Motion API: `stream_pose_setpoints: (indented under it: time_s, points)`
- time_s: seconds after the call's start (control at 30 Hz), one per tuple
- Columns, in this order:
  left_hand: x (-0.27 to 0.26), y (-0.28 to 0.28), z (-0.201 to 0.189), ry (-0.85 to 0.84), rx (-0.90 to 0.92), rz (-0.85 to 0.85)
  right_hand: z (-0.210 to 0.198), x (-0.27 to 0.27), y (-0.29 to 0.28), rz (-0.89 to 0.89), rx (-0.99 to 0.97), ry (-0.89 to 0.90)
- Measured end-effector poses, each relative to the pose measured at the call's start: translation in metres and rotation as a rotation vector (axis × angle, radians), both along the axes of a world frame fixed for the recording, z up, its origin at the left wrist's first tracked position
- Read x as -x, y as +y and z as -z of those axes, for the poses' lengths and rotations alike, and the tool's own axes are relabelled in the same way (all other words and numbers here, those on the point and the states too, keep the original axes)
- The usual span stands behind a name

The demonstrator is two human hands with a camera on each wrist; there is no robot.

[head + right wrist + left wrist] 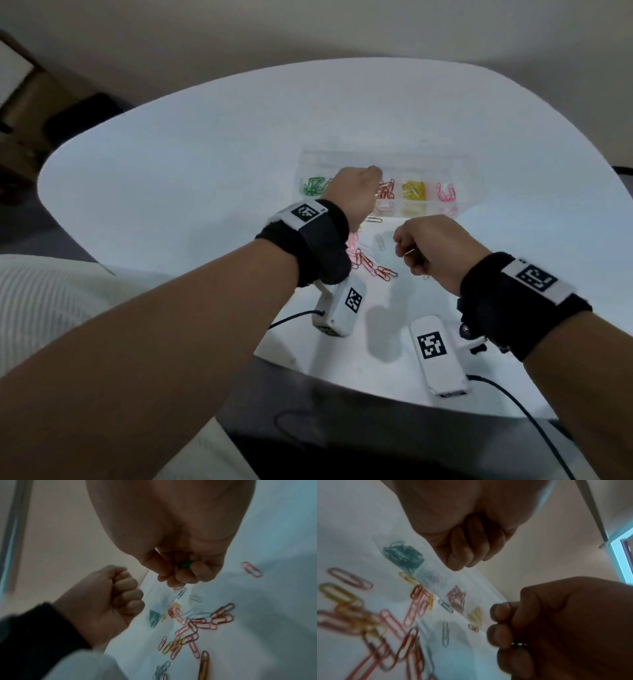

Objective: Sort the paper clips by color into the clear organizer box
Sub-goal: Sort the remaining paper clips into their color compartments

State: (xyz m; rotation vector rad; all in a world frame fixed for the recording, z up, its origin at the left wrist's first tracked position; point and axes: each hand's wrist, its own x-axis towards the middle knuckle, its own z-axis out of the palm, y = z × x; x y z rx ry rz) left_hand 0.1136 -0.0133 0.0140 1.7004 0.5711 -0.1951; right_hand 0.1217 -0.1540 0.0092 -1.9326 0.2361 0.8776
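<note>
No readable words, brands or numbers appeared anywhere; the only signs were black-and-white square code markers, one on each wristband [306, 211] [535, 277] and one on each white camera unit [456, 300] [431, 346], none decipherable as text

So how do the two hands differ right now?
Position: the left hand is up over the clear organizer box, while the right hand hangs nearer the person, beside the loose clips on the table.
Contents: the right hand pinches something small and green, likely a clip; the left hand's fingers are curled, and I cannot tell if they hold anything.
Both are fisted and wear black wristbands.
</note>
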Motion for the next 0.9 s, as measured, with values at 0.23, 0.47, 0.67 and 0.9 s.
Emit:
stream_pose_setpoints:
  time_s: [0.23,0.47,0.67,0.9]
  points:
    - [-0.002,0.055,-0.018,-0.019,0.175,-0.174,-0.023,-0.016,0.062,-0.26,0.131,-0.155]
    - [-0.006,0.079,-0.02,0.14,0.038,-0.165,-0.046,-0.035,0.117,-0.132,-0.03,-0.136]
    - [-0.01,0.084,-0.014,0.143,0.069,-0.235,-0.037,-0.033,0.137,-0.136,-0.091,-0.109]
    - [-0.012,0.083,-0.018,0.134,0.225,-0.372,-0.026,-0.033,0.115,-0.05,-0.189,-0.005]
